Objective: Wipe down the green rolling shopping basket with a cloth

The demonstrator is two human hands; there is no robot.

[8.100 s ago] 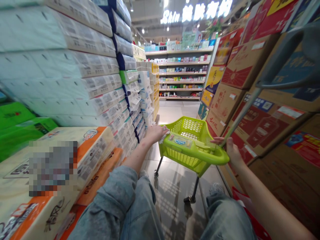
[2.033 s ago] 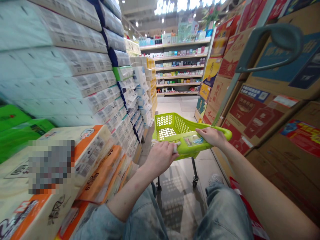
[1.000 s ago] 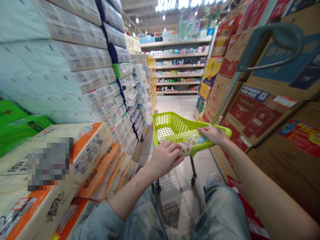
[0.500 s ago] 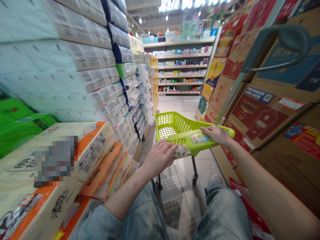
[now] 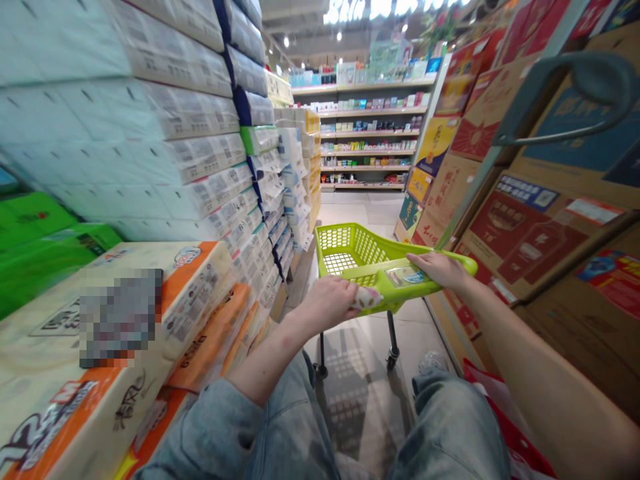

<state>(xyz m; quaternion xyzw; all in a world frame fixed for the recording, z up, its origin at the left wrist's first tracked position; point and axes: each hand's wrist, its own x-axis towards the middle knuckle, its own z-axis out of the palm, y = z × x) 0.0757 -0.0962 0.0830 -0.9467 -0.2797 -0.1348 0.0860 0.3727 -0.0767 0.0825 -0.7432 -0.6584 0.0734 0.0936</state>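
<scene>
A lime-green shopping cart (image 5: 350, 241) with a perforated basket stands in front of my knees. My left hand (image 5: 333, 300) is closed over the left part of its handle. Beside those fingers a small white piece with a pink and gold pattern (image 5: 367, 298) lies against the handle; whether it is a packet or a cloth, I cannot tell. My right hand (image 5: 440, 268) is wrapped over the right side of the handle, next to a clear label panel (image 5: 404, 276). The fingertips' undersides are hidden on both hands. Inside the basket only the green grid shows.
Stacked tissue packs (image 5: 200, 160) rise on the left, with a blurred grey flat object (image 5: 123, 317) lying on a cream-and-orange pack (image 5: 210, 273). Cartons (image 5: 520, 227) line the right, behind a grey-green pole handle (image 5: 565, 100). Shelves (image 5: 370, 133) stand ahead. A red bag (image 5: 505, 413) lies near my right leg.
The view has shifted slightly, so things sit a little further right. My left fingers have curled in more around the handle. My right hand keeps its hold.
</scene>
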